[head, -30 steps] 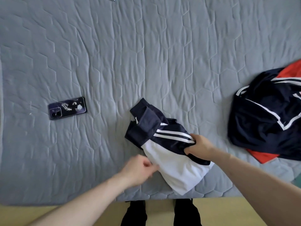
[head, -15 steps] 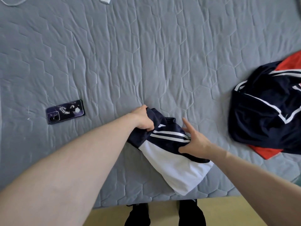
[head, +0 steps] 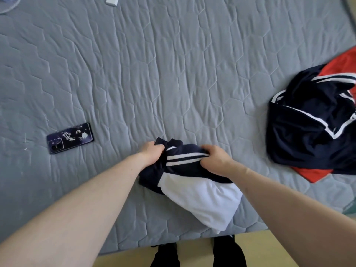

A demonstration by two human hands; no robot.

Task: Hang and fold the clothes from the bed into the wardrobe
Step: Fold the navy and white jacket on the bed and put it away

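Note:
A folded navy and white garment (head: 194, 187) with white stripes lies near the front edge of the grey quilted bed (head: 173, 74). My left hand (head: 151, 154) grips its navy far-left corner. My right hand (head: 215, 158) grips the far-right part beside the stripes, fingers curled into the cloth. A heap of navy clothing with white piping (head: 312, 128) lies at the right, on top of a red garment (head: 316, 173).
A dark phone (head: 69, 138) lies on the bed to the left. A white object (head: 112, 0) sits at the top edge. The bed's front edge runs just below the garment, with yellow floor (head: 269, 247) and my dark shoes (head: 196, 253) beneath.
My left hand went from the garment's near side to its far-left corner and took hold. My right hand slid up from the middle and closed on the far edge.

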